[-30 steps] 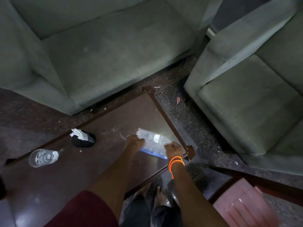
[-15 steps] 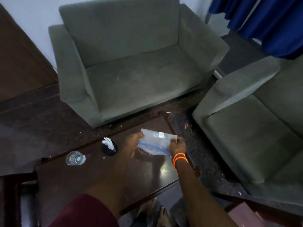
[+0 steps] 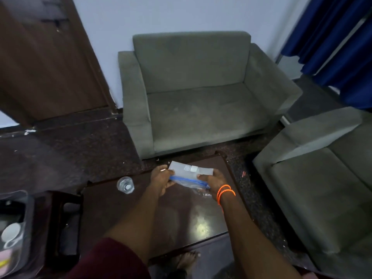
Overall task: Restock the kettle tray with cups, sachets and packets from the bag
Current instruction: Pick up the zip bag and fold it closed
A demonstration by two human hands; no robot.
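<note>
A clear zip bag [image 3: 189,174] with a blue seal strip hangs just above the far end of the dark wooden table [image 3: 141,214]. My left hand [image 3: 162,178] pinches its left end and my right hand [image 3: 214,179], with orange bands on the wrist, grips its right end. What the bag holds is too blurred to tell. At the lower left edge a dark tray [image 3: 22,228] holds a white cup [image 3: 11,232].
An upright drinking glass [image 3: 125,184] stands on the table left of my hands. A grey armchair [image 3: 197,93] faces the table's far end and a grey sofa [image 3: 326,188] lines its right side. A brown door and blue curtains are further back.
The camera tilted up and back, bringing the tray into view. Both hands lifted the bag off the table and hold it stretched between them. The black object with white tissue is out of sight.
</note>
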